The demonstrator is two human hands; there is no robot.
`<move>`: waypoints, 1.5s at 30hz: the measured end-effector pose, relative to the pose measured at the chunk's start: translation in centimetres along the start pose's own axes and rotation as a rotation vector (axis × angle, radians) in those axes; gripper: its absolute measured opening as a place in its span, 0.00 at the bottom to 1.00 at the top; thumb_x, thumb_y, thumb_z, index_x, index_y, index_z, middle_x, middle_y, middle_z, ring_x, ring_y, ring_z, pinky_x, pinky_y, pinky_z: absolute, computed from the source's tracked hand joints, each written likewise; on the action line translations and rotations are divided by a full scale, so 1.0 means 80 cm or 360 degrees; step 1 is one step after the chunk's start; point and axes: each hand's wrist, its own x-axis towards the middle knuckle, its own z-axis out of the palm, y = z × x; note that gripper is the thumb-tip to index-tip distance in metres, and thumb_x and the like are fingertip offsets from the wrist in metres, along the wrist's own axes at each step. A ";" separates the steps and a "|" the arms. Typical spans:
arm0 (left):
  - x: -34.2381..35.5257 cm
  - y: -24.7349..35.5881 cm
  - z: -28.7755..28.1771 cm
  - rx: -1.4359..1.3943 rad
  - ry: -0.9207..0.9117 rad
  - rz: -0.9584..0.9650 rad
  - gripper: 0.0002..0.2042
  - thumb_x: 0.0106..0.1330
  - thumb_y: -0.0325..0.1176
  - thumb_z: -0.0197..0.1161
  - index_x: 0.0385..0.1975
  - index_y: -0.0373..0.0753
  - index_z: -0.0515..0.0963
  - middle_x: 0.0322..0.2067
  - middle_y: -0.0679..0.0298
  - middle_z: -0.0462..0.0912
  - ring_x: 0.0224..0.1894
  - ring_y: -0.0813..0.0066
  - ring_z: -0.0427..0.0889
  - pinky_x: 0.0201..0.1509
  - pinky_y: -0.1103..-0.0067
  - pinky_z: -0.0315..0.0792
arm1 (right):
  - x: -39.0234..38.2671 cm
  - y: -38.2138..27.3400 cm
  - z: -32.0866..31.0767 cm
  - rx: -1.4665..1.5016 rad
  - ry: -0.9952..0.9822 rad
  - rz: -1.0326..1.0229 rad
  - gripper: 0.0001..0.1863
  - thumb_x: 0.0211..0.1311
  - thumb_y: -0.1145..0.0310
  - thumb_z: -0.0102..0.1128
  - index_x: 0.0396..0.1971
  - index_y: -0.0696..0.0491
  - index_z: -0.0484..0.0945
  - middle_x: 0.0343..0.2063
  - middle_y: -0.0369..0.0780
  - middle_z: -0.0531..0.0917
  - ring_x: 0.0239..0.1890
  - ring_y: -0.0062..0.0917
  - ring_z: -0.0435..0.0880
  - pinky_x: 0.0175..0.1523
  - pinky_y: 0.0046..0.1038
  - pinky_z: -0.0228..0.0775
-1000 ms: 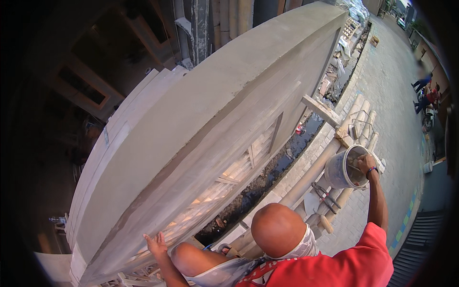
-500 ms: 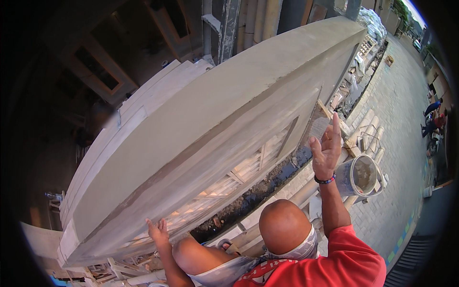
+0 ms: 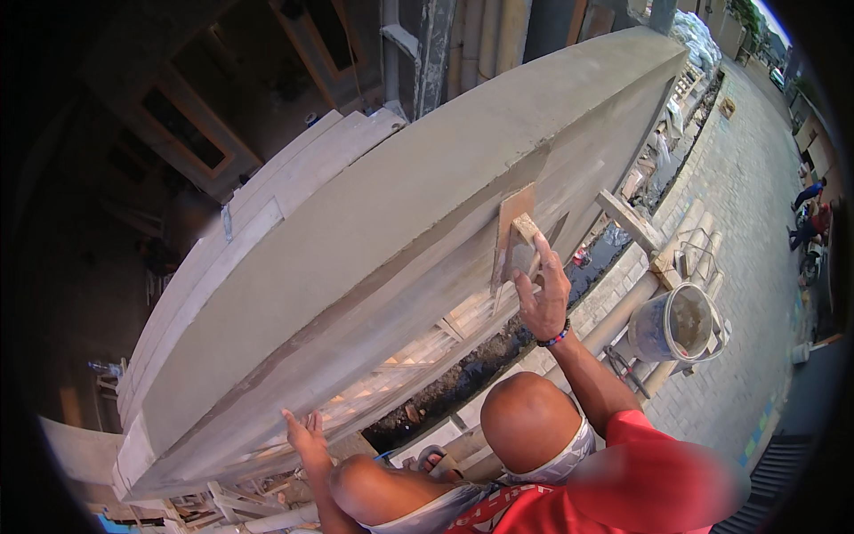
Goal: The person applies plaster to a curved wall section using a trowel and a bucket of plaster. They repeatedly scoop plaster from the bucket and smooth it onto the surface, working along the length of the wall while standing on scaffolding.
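Curved grey plastered wall: could be scored if pressure is applied unevenly.
Dark wet ditch: set below; if grip is lost, a tool could be swallowed.
Pale wooden beam: rightward reach possibly blocked.
Whitish plastic bucket: parked streetward.
Flat brown float: held up at the wall's darker face.
Right hand: curled round the float's pale block handle.
Left hand: spread open, nothing held.

Noted a flat float, brown board with pale wooden handle facing outward, tilted, at the wall, just below its top front edge; contact not distinguishable. Recorded the wall as grey and plastered, bowed in view, smooth on top, streaked on its face, darker along that edge.
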 end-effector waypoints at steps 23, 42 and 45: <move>-0.014 0.001 0.003 0.0063 -0.0058 0.0033 0.42 0.66 0.52 0.60 0.69 0.34 0.46 0.66 0.36 0.51 0.58 0.46 0.70 0.58 0.66 0.75 | 0.070 -0.055 0.009 0.0055 0.0365 -0.0290 0.38 0.48 0.83 0.62 0.64 0.57 0.63 0.33 0.48 0.77 0.28 0.30 0.76 0.33 0.29 0.70; -0.005 -0.003 -0.007 0.0076 -0.0021 0.0098 0.44 0.65 0.53 0.61 0.69 0.32 0.45 0.65 0.34 0.53 0.58 0.48 0.72 0.58 0.69 0.75 | -0.002 -0.020 -0.101 -0.0233 0.0189 -0.0119 0.30 0.53 0.79 0.58 0.60 0.64 0.67 0.40 0.50 0.78 0.39 0.36 0.80 0.46 0.33 0.71; -0.001 -0.007 -0.008 0.0082 0.0010 0.0117 0.44 0.64 0.54 0.61 0.69 0.31 0.47 0.65 0.34 0.53 0.57 0.48 0.73 0.57 0.69 0.75 | 0.083 -0.056 -0.193 -0.0429 0.0286 -0.0109 0.27 0.58 0.76 0.54 0.60 0.61 0.70 0.44 0.49 0.80 0.44 0.33 0.81 0.50 0.31 0.71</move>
